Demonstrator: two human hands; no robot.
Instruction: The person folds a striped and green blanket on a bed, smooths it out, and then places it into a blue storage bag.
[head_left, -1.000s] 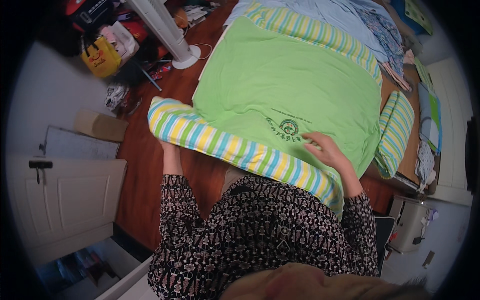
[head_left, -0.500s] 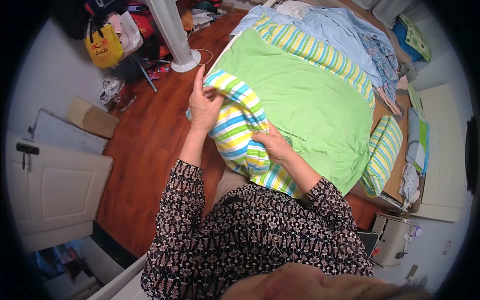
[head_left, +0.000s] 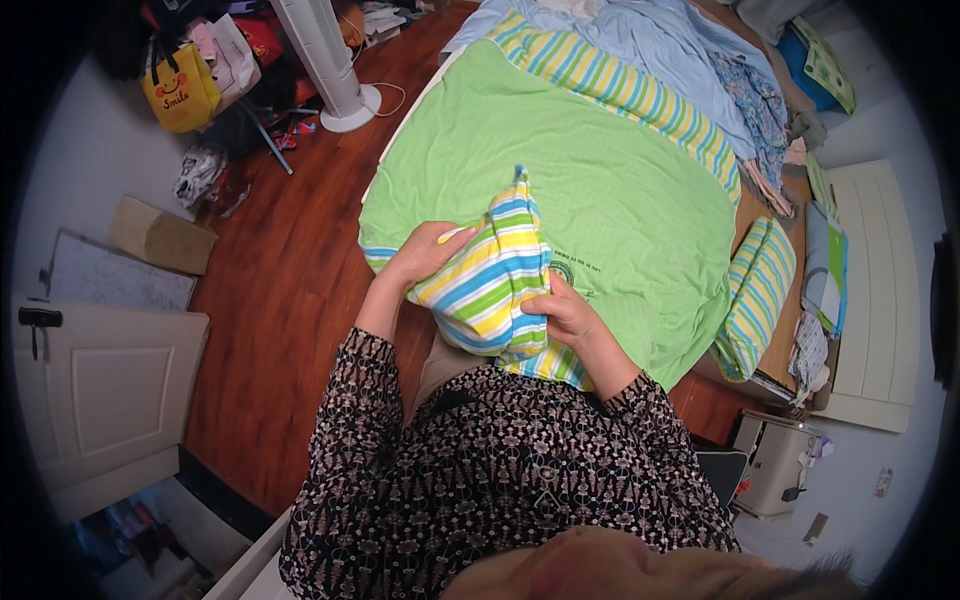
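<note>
Both hands grip bunched striped quilt end [head_left: 490, 285] at frame centre, left hand [head_left: 425, 255] and right hand [head_left: 560, 312] closed on it; judged best: keep corners matched, pull taut over green quilt [head_left: 620, 190]

A bunched cover edge [head_left: 492, 275] is gripped between the left hand [head_left: 425, 255] and the right hand [head_left: 562, 312], above the near end of the bed [head_left: 640, 200]. A pillow [head_left: 755, 295] lies at the bed's right edge. A tower fan [head_left: 325, 60] stands on the floor [head_left: 280, 300], left of the bed.
</note>
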